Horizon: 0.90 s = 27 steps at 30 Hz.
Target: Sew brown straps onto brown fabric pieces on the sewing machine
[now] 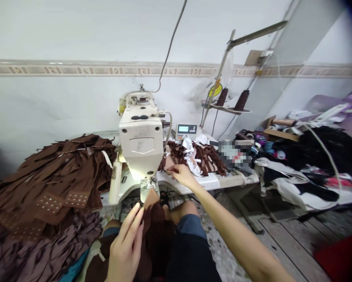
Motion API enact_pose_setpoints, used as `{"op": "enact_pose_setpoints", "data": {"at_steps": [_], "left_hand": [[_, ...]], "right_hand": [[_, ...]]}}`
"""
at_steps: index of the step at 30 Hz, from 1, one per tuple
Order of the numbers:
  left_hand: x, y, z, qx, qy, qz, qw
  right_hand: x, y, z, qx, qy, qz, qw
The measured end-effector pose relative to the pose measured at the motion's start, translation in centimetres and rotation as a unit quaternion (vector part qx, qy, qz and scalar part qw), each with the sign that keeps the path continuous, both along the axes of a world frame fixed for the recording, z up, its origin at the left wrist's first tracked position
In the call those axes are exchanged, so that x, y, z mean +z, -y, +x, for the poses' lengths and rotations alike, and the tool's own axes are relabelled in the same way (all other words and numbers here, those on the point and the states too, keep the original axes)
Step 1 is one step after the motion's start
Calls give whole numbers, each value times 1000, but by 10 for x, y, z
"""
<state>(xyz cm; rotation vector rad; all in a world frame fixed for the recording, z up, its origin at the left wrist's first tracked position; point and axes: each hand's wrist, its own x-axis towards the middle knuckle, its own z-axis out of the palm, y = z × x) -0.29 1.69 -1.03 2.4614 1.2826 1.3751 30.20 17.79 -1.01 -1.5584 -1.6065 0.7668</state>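
Note:
A cream sewing machine (140,143) stands at the middle of the view. My left hand (126,244) holds a brown fabric piece (154,219) just below the needle area, fingers pressed along its left edge. My right hand (180,174) reaches to the machine table to the right of the machine head. Its fingers are pinched at a heap of small brown and white fabric pieces (198,154). What they pinch is too small to name.
A big pile of brown studded fabric pieces (55,184) fills the left. Two thread cones (240,100) stand on a rack behind a small control panel (187,129). Dark and white cloth (311,156) covers a table at right. Wooden planks (284,235) lie below.

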Motion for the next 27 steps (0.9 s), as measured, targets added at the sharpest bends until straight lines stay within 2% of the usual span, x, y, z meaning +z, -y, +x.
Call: {"op": "enact_pose_setpoints", "data": {"at_steps": [5,10,15,18,22,24,27], "left_hand": [[-13,2,-23,9,82,-137,987],[-21,-10,-46,22,165,-295,941],[-27,-33,-65,27,220,-361,906],[-28,-40,-73,25,220,-370,902],[-22,-35,-74,12,202,-379,903],[-18,-28,-71,-3,171,-374,912],[-16,-16,-68,-18,99,-327,940]], "right_hand": [[5,-4,9,-45,110,0,993],[14,-15,30,-89,229,-25,969],[17,-28,27,-75,269,-67,958],[18,-35,26,-73,236,-82,966],[21,-41,33,-79,131,-85,985],[23,-39,37,-80,54,-76,992],[28,-26,37,-71,-76,-53,993]]}}
